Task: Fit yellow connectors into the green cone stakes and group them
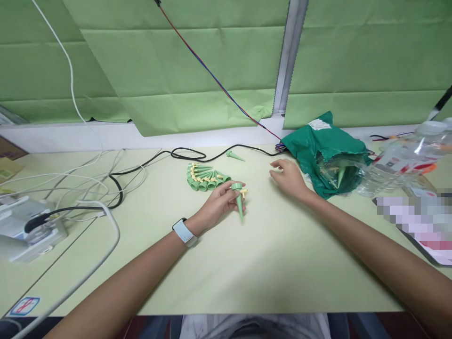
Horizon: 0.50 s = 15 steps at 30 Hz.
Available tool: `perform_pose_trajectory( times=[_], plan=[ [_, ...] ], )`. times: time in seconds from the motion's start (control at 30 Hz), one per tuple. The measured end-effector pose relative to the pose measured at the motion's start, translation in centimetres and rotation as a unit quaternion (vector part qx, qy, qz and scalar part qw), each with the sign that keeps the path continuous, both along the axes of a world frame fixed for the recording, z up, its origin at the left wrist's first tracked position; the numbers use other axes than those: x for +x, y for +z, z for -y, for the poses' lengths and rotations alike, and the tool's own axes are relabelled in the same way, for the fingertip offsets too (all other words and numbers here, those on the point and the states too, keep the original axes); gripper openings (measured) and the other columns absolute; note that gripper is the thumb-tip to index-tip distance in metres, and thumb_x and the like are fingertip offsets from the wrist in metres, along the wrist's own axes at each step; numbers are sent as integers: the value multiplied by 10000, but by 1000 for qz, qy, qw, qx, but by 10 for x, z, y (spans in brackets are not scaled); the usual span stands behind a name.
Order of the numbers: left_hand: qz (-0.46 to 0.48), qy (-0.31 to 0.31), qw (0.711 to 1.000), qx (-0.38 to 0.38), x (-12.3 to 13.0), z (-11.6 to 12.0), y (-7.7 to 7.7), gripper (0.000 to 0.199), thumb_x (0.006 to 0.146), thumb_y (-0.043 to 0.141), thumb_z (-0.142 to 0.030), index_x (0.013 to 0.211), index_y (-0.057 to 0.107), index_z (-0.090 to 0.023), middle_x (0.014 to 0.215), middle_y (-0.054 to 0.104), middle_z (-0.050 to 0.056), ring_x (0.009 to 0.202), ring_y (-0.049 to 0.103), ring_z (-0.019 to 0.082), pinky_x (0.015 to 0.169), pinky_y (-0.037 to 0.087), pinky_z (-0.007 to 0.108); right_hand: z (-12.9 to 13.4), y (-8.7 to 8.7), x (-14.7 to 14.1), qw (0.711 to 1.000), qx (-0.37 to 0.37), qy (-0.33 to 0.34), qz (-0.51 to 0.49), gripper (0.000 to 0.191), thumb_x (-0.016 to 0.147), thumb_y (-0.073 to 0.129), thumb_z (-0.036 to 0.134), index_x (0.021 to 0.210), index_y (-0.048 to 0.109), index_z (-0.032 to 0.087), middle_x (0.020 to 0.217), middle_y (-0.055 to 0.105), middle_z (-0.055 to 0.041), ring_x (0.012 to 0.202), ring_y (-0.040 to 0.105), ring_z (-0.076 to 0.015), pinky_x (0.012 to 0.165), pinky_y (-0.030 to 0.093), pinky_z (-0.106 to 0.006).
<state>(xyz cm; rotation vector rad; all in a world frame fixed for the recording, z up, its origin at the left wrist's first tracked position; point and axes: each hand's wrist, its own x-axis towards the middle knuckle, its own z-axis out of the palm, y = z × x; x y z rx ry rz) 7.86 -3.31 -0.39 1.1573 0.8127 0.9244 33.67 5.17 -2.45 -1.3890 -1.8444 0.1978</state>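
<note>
Near the middle of the table, my left hand (221, 203) holds a green spike (239, 207) by its wide top, the tip pointing down toward me. A small yellow valve sticks out from its side. My right hand (289, 178) is raised to the right of it, thumb and fingertips close together; a tiny yellow bit shows at the fingertips, too small to name. Behind my left hand lies a fanned row of several green spikes (203, 178) with yellow valves. One loose green spike (235, 155) rests farther back.
An open green bag (328, 150) with more spikes stands at the back right, beside clear plastic bottles (406, 155). White and black cables and a white power device (31, 230) occupy the left side. A pixelated flat item lies at the right edge.
</note>
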Motion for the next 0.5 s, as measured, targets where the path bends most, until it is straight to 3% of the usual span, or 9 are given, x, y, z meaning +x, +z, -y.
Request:
perform_pose_trajectory(
  times=[0.07,0.17,0.3,0.5],
  plan=[
    [-7,5,1000,-5,0,0,1,295,900,679,-311,1159,615,-184,876,644,18,698,680,155,722,577,327,-23,-2,14,994,-5,-52,99,285,863,614,222,1106,739,140,1136,705,-144,1096,584,-322,957,476,-439],
    [-12,3,1000,-5,-1,0,2,238,888,656,-269,1106,605,-187,874,628,12,655,650,137,679,558,309,-44,-4,23,980,-40,-93,170,275,884,590,225,1099,745,152,1157,688,-147,1108,560,-317,911,479,-395],
    [-16,-4,1000,-11,-1,1,3,208,866,631,-240,1060,577,-187,842,631,16,618,631,139,628,540,301,-56,-5,21,972,-64,-106,202,239,901,567,215,1049,749,172,1138,699,-131,1088,570,-282,854,473,-335],
    [-17,-21,1000,14,-3,2,0,251,822,676,-233,1042,560,-197,808,632,6,598,624,141,593,529,297,-67,-5,17,970,-76,-114,201,226,841,616,188,1014,760,168,1051,732,-151,1052,606,-296,815,475,-337]
  ],
)
